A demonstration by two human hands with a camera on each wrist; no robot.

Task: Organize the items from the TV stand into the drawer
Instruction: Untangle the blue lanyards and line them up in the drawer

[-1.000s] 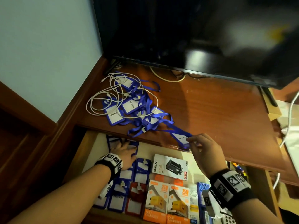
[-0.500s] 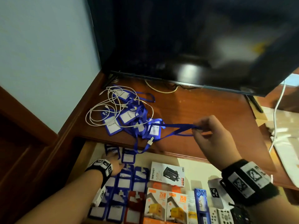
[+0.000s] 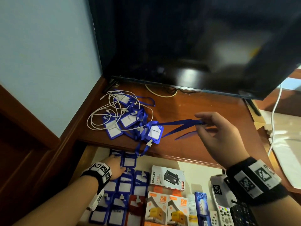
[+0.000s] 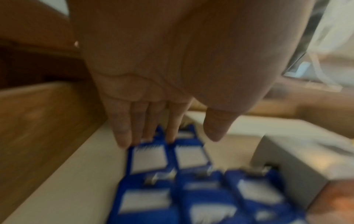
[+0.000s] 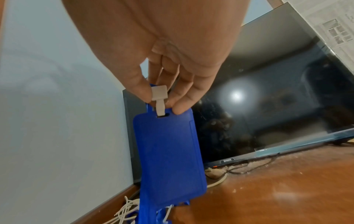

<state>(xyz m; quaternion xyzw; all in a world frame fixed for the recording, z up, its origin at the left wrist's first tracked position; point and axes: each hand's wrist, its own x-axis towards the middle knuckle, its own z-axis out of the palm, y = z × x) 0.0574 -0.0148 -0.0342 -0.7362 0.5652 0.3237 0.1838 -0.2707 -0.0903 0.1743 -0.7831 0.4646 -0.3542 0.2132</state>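
Observation:
A tangle of blue lanyard badge holders (image 3: 128, 121) and a white cable (image 3: 104, 118) lies on the wooden TV stand (image 3: 203, 111). My right hand (image 3: 201, 122) (image 5: 159, 103) pinches one blue badge holder (image 5: 168, 159) by its white clip (image 5: 160, 94) above the stand. Its blue strap (image 3: 180, 125) runs left to a "PELAWAT" badge (image 3: 154, 132) at the pile's edge. In the open drawer (image 3: 88, 154) my left hand (image 3: 116, 162) (image 4: 168, 137) rests with straight fingers on rows of blue badge holders (image 3: 125, 185) (image 4: 149, 159).
A dark TV (image 3: 179, 46) stands at the back of the stand. The drawer also holds a white charger box (image 3: 167, 176), orange 25W charger boxes (image 3: 162, 207) and remotes (image 3: 223, 214). A white cable (image 3: 275, 115) hangs at the right. The wall is close on the left.
My right hand picked a badge holder off the stand's front edge and lifted it up and right, pulling its strap taut. The left hand stayed in the drawer, shifting slightly along the badges.

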